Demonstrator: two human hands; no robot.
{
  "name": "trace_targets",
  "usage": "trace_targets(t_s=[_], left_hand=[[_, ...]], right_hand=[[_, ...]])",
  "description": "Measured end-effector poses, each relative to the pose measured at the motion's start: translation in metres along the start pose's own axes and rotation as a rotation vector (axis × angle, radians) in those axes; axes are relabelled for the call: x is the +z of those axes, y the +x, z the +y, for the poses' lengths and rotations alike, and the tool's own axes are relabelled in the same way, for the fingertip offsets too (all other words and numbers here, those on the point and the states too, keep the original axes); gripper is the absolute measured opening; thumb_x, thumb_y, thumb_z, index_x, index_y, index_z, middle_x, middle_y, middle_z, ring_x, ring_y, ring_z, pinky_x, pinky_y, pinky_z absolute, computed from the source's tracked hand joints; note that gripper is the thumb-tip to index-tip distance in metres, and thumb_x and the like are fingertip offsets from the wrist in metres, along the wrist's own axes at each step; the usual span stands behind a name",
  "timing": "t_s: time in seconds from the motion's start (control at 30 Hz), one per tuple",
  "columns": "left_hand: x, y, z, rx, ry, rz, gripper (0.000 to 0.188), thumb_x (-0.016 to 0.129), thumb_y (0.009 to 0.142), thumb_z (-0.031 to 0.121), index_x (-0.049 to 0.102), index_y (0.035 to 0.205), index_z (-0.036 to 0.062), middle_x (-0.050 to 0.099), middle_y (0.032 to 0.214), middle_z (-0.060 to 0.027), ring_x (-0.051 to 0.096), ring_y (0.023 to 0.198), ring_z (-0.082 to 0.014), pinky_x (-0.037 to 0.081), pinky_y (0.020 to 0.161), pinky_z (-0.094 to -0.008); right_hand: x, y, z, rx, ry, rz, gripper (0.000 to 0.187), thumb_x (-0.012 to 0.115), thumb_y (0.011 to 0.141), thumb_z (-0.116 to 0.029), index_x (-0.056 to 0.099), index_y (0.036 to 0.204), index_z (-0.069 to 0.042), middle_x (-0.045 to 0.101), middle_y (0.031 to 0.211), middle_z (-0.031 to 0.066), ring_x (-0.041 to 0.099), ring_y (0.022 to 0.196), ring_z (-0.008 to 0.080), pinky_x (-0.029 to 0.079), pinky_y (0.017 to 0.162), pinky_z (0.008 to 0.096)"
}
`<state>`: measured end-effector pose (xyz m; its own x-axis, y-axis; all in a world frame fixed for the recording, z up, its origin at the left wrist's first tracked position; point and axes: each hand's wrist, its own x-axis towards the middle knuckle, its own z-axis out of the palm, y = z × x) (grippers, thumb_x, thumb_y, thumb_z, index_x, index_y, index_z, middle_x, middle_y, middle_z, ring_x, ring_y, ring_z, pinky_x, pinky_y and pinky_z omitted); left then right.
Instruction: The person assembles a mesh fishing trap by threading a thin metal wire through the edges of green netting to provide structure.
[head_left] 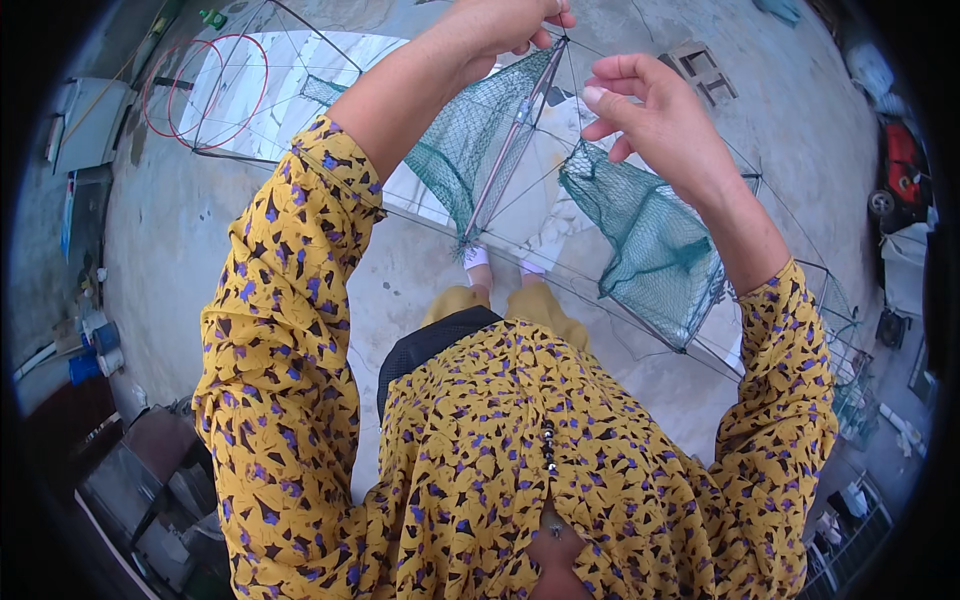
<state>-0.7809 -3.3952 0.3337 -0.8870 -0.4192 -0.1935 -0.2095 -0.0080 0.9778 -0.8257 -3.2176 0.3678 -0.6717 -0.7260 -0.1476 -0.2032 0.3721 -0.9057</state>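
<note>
My left hand (pixel 510 28), at the top of the view, has its fingers pinched on a thin string above a frame corner. Part of that hand is cut off by the picture's edge. Below it hangs a green mesh net (pixel 470 130) stretched on a thin metal rod frame (pixel 512 140). My right hand (pixel 655 115) is raised beside it, fingers bent and apart. Its thumb is close to a fine string that runs down to a second green net panel (pixel 650 240). This panel spreads below my right wrist on its own dark rods.
White marbled sheets (pixel 290 75) lie on the concrete floor (pixel 150 250) under the frames. Two red rings (pixel 265 95) are at the far left. A brick-like block (pixel 700 72) and a red machine (pixel 903 165) are on the right. Blue containers (pixel 88 365) stand at the left.
</note>
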Motion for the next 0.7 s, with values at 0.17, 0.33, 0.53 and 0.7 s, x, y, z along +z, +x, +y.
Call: trace_targets(t_s=[0.17, 0.33, 0.53, 0.7], left_hand=[[-0.012, -0.004, 0.016, -0.100, -0.137, -0.031, 0.011, 0.043, 0.088, 0.014, 0.049, 0.089, 0.0043, 0.057, 0.075, -0.0048, 0.053, 0.062, -0.0084, 0.043, 0.054, -0.0192], [0.004, -0.013, 0.029, -0.087, -0.135, 0.162, 0.006, 0.043, 0.088, 0.010, 0.046, 0.089, 0.0041, 0.051, 0.067, -0.0022, 0.053, 0.053, -0.0109, 0.043, 0.047, -0.0218], [0.001, -0.020, 0.025, -0.021, -0.284, 0.163, 0.007, 0.044, 0.089, 0.010, 0.045, 0.092, 0.0043, 0.052, 0.070, -0.0048, 0.054, 0.055, -0.0124, 0.044, 0.049, -0.0213], [-0.012, -0.039, 0.037, 0.170, -0.104, 0.110, 0.013, 0.047, 0.090, 0.015, 0.047, 0.095, 0.0040, 0.058, 0.081, -0.0054, 0.055, 0.065, -0.0092, 0.044, 0.056, -0.0195]], right_hand=[[0.031, -0.006, 0.019, 0.217, 0.213, -0.240, 0.022, 0.047, 0.088, -0.021, 0.056, 0.098, -0.004, 0.059, 0.070, 0.0061, 0.058, 0.067, 0.0137, 0.044, 0.056, 0.0254], [0.038, -0.008, 0.032, -0.002, -0.154, -0.185, 0.021, 0.044, 0.087, -0.022, 0.060, 0.089, -0.008, 0.056, 0.066, 0.0095, 0.056, 0.065, 0.0206, 0.044, 0.063, 0.0329], [0.032, -0.013, 0.021, 0.100, -0.095, -0.254, 0.020, 0.043, 0.088, -0.017, 0.059, 0.091, -0.005, 0.057, 0.067, 0.0104, 0.057, 0.063, 0.0188, 0.045, 0.059, 0.0305], [0.022, -0.011, 0.002, 0.017, -0.072, -0.088, 0.018, 0.046, 0.087, -0.012, 0.056, 0.097, -0.001, 0.060, 0.072, 0.0095, 0.059, 0.062, 0.0146, 0.047, 0.057, 0.0273]])
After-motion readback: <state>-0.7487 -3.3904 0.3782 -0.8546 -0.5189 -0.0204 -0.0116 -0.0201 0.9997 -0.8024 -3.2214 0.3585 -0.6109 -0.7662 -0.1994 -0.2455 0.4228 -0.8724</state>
